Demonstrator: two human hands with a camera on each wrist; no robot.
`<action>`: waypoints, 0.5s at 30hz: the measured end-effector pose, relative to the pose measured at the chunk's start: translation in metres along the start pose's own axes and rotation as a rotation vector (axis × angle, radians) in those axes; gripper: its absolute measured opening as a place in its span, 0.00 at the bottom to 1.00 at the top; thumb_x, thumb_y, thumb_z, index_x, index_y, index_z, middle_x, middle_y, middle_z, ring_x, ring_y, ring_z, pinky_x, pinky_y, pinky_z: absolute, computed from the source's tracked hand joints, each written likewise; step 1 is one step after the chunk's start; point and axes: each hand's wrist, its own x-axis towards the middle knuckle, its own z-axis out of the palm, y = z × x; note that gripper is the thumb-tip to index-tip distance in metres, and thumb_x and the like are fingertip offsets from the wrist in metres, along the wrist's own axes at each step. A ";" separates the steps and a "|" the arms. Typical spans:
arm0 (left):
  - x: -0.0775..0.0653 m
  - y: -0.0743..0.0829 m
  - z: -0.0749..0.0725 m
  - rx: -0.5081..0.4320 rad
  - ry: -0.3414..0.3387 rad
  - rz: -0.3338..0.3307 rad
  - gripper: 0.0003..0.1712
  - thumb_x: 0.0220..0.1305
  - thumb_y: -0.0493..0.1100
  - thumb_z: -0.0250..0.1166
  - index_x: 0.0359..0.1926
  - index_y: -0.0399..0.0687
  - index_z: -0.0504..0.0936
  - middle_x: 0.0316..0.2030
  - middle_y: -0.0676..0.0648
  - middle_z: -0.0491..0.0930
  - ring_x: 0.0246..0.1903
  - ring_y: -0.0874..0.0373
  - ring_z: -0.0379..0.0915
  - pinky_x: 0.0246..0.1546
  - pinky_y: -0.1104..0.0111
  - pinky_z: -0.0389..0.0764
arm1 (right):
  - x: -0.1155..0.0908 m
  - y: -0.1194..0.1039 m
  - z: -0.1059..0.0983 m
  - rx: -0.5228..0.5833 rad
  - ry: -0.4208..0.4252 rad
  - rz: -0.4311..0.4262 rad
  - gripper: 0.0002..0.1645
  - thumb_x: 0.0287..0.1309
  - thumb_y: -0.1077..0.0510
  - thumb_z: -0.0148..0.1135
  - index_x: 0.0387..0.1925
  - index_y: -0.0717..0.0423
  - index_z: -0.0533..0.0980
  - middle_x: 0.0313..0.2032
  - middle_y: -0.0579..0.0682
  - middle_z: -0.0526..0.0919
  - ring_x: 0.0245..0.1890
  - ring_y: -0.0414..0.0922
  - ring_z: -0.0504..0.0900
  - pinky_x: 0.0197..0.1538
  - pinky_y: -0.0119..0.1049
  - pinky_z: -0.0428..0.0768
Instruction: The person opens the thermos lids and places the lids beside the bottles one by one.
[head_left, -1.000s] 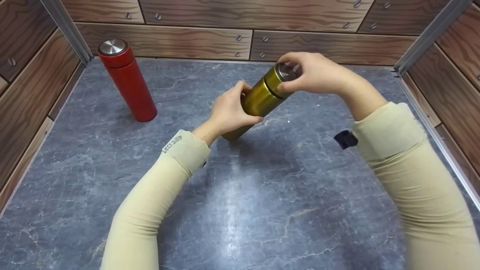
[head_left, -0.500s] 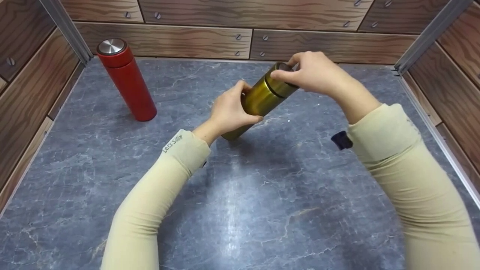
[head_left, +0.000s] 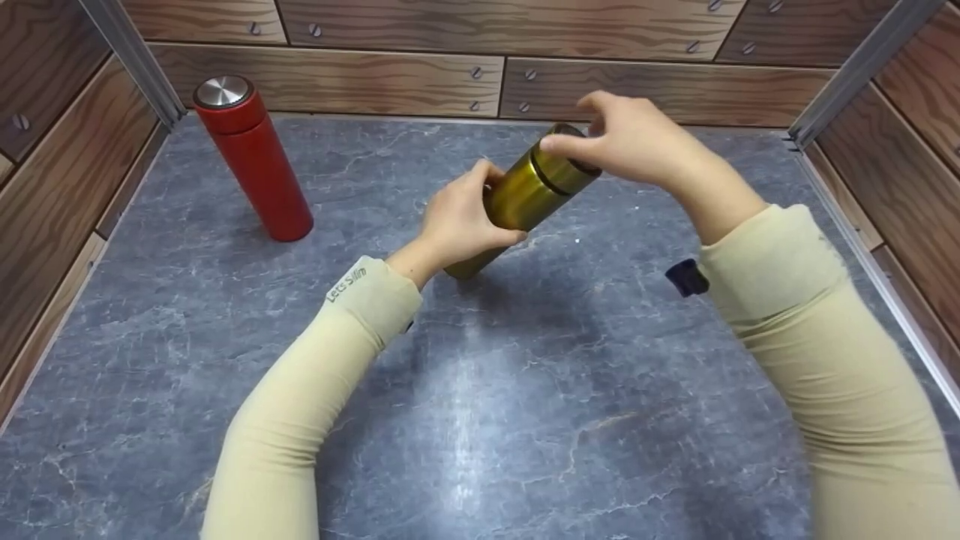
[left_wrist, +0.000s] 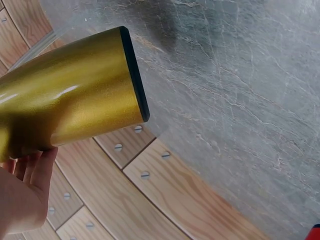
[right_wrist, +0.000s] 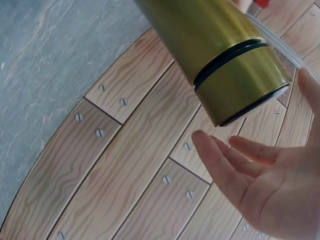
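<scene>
A gold thermos flask (head_left: pixel 517 196) leans up toward the right in the head view, its base lifted off the table. My left hand (head_left: pixel 459 214) grips its body, thumb on the near side. In the left wrist view the dark base rim (left_wrist: pixel 134 75) faces outward. My right hand (head_left: pixel 637 142) hovers at the capped end with fingers spread. Seen from the right wrist, its fingers (right_wrist: pixel 212 160) stand apart from the cap (right_wrist: pixel 242 87), which sits on the flask above a black ring. The thumb lies close beside the cap; whether it touches, I cannot tell.
A red thermos flask (head_left: pixel 259 172) with a silver-topped lid stands upright at the back left. Wood-patterned walls (head_left: pixel 322 82) enclose the grey marbled table (head_left: pixel 480 405) at the back and both sides.
My right hand held the cap around its rim, turned over it, then loosened its fingers and rose slightly away. The left hand and gold thermos flask stayed almost still.
</scene>
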 end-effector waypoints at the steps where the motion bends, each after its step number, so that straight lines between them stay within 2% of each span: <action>1: 0.000 0.000 0.000 0.001 -0.001 0.003 0.41 0.38 0.59 0.74 0.52 0.53 0.67 0.47 0.52 0.77 0.42 0.59 0.74 0.46 0.64 0.73 | 0.000 0.000 0.001 -0.008 0.009 0.016 0.54 0.54 0.27 0.50 0.68 0.63 0.55 0.60 0.67 0.69 0.57 0.61 0.72 0.57 0.56 0.70; 4: 0.000 0.001 0.000 0.001 0.003 0.008 0.41 0.37 0.59 0.74 0.52 0.53 0.67 0.46 0.52 0.77 0.41 0.59 0.74 0.46 0.64 0.74 | 0.000 -0.001 0.001 -0.018 0.012 0.038 0.52 0.54 0.28 0.50 0.65 0.66 0.60 0.56 0.67 0.73 0.51 0.60 0.76 0.53 0.54 0.74; 9: -0.001 0.001 0.001 -0.003 0.002 0.004 0.40 0.37 0.59 0.75 0.51 0.53 0.67 0.46 0.52 0.77 0.41 0.59 0.74 0.46 0.65 0.73 | -0.001 -0.001 -0.001 -0.007 -0.014 0.020 0.47 0.54 0.32 0.54 0.62 0.65 0.64 0.54 0.66 0.75 0.48 0.57 0.77 0.51 0.52 0.75; 15: -0.001 0.002 0.000 -0.008 0.004 -0.001 0.41 0.36 0.59 0.75 0.51 0.53 0.68 0.46 0.52 0.78 0.41 0.59 0.74 0.46 0.65 0.73 | -0.002 0.002 -0.006 -0.008 -0.050 -0.169 0.36 0.52 0.50 0.62 0.61 0.60 0.65 0.54 0.61 0.73 0.50 0.55 0.74 0.53 0.50 0.73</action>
